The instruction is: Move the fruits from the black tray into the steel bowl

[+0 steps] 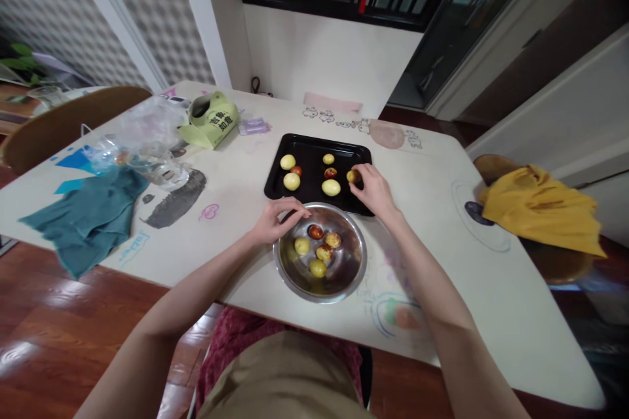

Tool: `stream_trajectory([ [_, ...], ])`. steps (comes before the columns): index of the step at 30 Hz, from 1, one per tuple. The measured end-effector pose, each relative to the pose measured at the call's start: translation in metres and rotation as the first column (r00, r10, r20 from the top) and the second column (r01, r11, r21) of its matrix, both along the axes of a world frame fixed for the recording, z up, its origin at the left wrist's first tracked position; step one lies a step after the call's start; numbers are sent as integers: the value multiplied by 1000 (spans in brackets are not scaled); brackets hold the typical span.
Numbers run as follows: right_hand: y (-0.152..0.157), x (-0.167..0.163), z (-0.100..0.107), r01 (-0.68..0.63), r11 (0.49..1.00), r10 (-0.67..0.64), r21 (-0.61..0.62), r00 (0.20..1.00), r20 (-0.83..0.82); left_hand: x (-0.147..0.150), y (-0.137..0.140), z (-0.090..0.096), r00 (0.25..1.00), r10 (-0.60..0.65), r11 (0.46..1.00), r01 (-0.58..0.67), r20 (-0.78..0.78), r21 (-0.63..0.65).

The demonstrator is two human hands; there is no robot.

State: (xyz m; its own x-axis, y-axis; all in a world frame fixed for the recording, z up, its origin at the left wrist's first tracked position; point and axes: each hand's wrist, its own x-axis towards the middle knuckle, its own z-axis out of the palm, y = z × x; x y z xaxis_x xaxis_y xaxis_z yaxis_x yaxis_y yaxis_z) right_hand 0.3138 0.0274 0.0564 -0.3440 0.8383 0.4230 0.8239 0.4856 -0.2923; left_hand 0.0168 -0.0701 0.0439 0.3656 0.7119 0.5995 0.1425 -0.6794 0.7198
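Observation:
My right hand [372,188] has its thumb and fingers closed around a yellow-brown jujube [352,176] at the right side of a black baking tray [309,144]. More jujubes sit on the tray in loose groups, such as a pale yellow one [331,188] and a reddish-brown one [331,173]. In front of the tray stands a steel bowl [351,268] with several jujubes in it, among them a dark red one [316,232] and a green-yellow one [318,268]. Over the bowl's far left rim, my left hand [279,219] hovers with fingers stretched out, apparently holding nothing.
Left on the white table [236,209] lie a teal cloth [93,216], clear plastic packaging [147,124], a green carton [211,121] and a small purple packet [253,126]. A yellow cloth [540,206] hangs over a chair at the right. Drawings mark the tabletop.

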Motion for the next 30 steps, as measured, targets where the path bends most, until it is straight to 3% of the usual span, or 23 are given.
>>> stream_trajectory([
  [3,-30,-12,18,-147,989,148,21,981,-124,0,0,0,1000,2,999,-3,18,35],
  [6,-60,-34,32,-354,934,339,-38,917,-209,1,-2,1,999,32,997,-35,43,64],
  [11,-93,-65,36,-596,769,535,-231,798,-277,0,-4,0,983,157,985,-163,93,62],
  [14,-102,-73,33,-673,670,601,-313,739,-305,0,-4,-1,970,211,974,-219,122,50],
  [19,-106,-76,30,-749,513,714,-419,644,-275,1,-3,-2,973,193,978,-202,129,55],
  [30,-109,-81,19,-787,455,828,-416,546,-127,0,-5,-1,980,177,982,-182,96,50],
])
